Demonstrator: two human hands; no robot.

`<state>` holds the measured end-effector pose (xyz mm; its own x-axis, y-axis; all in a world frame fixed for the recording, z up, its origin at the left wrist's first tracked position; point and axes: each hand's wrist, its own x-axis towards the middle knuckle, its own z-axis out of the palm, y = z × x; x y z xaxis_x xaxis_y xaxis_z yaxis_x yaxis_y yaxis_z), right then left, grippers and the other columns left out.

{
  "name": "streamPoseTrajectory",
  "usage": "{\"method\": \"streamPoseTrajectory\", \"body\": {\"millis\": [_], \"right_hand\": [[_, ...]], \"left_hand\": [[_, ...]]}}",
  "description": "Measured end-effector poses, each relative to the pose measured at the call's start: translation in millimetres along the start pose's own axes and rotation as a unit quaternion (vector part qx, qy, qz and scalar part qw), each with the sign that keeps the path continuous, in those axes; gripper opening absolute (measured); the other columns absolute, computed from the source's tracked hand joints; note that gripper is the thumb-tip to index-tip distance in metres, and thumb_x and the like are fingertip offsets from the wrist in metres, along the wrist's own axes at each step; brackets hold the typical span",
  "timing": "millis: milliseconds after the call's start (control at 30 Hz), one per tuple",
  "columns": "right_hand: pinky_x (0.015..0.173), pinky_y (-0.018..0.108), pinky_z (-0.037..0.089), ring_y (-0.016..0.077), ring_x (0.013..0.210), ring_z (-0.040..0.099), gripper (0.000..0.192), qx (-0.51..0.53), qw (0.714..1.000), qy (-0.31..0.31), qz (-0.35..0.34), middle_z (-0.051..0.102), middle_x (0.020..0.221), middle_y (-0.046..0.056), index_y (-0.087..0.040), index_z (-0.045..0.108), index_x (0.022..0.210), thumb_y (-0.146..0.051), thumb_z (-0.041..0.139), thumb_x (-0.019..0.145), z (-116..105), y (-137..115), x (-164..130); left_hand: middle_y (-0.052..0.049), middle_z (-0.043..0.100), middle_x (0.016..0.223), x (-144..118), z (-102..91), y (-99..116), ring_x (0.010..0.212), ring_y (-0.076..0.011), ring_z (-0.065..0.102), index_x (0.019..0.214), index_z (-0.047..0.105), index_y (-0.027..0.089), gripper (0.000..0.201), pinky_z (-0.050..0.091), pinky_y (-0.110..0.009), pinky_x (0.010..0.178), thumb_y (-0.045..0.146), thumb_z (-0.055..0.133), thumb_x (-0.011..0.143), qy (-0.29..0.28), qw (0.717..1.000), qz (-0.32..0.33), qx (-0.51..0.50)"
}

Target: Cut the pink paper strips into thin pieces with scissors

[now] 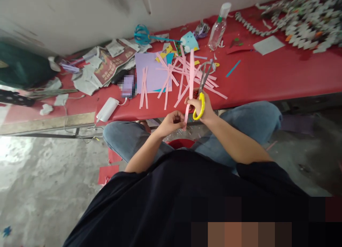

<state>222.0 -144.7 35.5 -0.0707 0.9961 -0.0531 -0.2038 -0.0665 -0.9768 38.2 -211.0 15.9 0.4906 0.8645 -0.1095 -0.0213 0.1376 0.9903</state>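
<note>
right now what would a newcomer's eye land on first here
Dead centre, the right hand grips yellow-handled metal scissors while the left hand pinches the lower end of a long pink paper strip. Behind them, a scatter of cut pink paper strips lies across a lilac paper sheet on the long red table.

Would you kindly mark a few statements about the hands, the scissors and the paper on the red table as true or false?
1. The right hand holds yellow-handled scissors. True.
2. The left hand pinches a pink paper strip. True.
3. The lilac sheet lies on the floor. False: it lies on the red table.
4. The clear bottle lies flat. False: it stands upright.
5. Loose pink strips lie on the table. True.
</note>
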Motion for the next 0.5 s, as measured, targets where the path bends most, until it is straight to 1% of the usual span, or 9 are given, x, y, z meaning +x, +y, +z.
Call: {"method": "streamPoseTrajectory", "body": {"millis": [67,133,200,267,333,400,467,500], "right_hand": [[0.051,0.030,0.043,0.0112,0.050,0.053,0.040,0.021,1.000,0.020,0.000,0.071,0.074,-0.006,-0.028,0.048,0.102,-0.032,0.078,0.075,-0.6,-4.8,1.2],[0.055,0.029,0.047,0.0127,0.055,0.061,0.041,0.041,0.999,0.021,-0.006,0.072,0.076,-0.005,-0.028,0.049,0.101,-0.035,0.081,0.076,-1.4,-9.8,3.4],[0.055,0.028,0.048,0.0134,0.057,0.063,0.046,0.057,0.998,0.020,-0.013,0.074,0.077,-0.004,-0.028,0.050,0.101,-0.048,0.085,0.080,-4.4,-14.5,7.8],[0.049,0.027,0.043,0.0129,0.052,0.061,0.055,0.052,0.998,0.029,-0.004,0.073,0.075,-0.003,-0.028,0.051,0.101,-0.070,0.083,0.084,-10.6,-18.1,13.5],[0.043,0.026,0.038,0.0128,0.047,0.057,0.068,0.024,0.998,0.044,0.022,0.070,0.068,-0.002,-0.027,0.053,0.100,-0.090,0.074,0.082,-18.0,-19.8,16.9],[0.041,0.026,0.037,0.0133,0.044,0.055,0.078,-0.021,0.998,0.037,0.047,0.066,0.061,-0.002,-0.027,0.056,0.098,-0.102,0.062,0.081,-23.4,-18.6,14.6],[0.040,0.026,0.037,0.0133,0.042,0.053,0.082,-0.071,0.996,0.000,0.061,0.063,0.057,-0.002,-0.026,0.060,0.098,-0.106,0.055,0.083,-23.9,-13.6,5.6],[0.040,0.025,0.038,0.0132,0.043,0.054,0.081,-0.086,0.994,-0.018,0.065,0.062,0.056,-0.002,-0.025,0.062,0.098,-0.105,0.057,0.084,-22.3,-9.9,-0.7]], "left_hand": [[0.000,0.075,0.076,1.7,2.9,-1.8,0.068,-0.0136,0.073,0.110,0.059,0.019,0.039,0.056,-0.027,0.072,0.038,0.086,0.089,0.003,1.000,-0.015,-0.024],[-0.003,0.077,0.076,3.1,4.3,2.3,0.067,-0.0132,0.073,0.112,0.066,0.015,0.038,0.056,-0.026,0.070,0.035,0.088,0.088,-0.009,0.999,-0.030,-0.035],[-0.005,0.078,0.078,5.6,3.5,13.2,0.069,-0.0122,0.073,0.103,0.072,0.013,0.029,0.055,-0.025,0.071,0.034,0.089,0.090,-0.017,0.998,-0.035,-0.040],[-0.004,0.077,0.078,11.2,0.8,29.4,0.069,-0.0100,0.071,0.095,0.074,0.015,0.022,0.055,-0.023,0.070,0.032,0.087,0.092,0.007,0.999,-0.012,-0.050],[0.000,0.074,0.075,19.7,-3.3,47.6,0.067,-0.0079,0.068,0.093,0.074,0.017,0.016,0.054,-0.022,0.068,0.028,0.086,0.093,0.077,0.994,0.047,-0.060],[0.002,0.071,0.073,28.9,-8.2,63.4,0.064,-0.0066,0.065,0.091,0.073,0.019,0.011,0.052,-0.020,0.065,0.022,0.084,0.092,0.165,0.978,0.122,-0.043],[0.002,0.071,0.071,35.8,-13.9,72.8,0.062,-0.0071,0.063,0.091,0.072,0.020,0.009,0.051,-0.020,0.062,0.020,0.080,0.094,0.239,0.954,0.179,-0.013],[0.001,0.072,0.071,37.7,-17.0,74.2,0.061,-0.0078,0.063,0.092,0.072,0.020,0.008,0.051,-0.020,0.060,0.020,0.079,0.096,0.265,0.944,0.198,0.001]]}}
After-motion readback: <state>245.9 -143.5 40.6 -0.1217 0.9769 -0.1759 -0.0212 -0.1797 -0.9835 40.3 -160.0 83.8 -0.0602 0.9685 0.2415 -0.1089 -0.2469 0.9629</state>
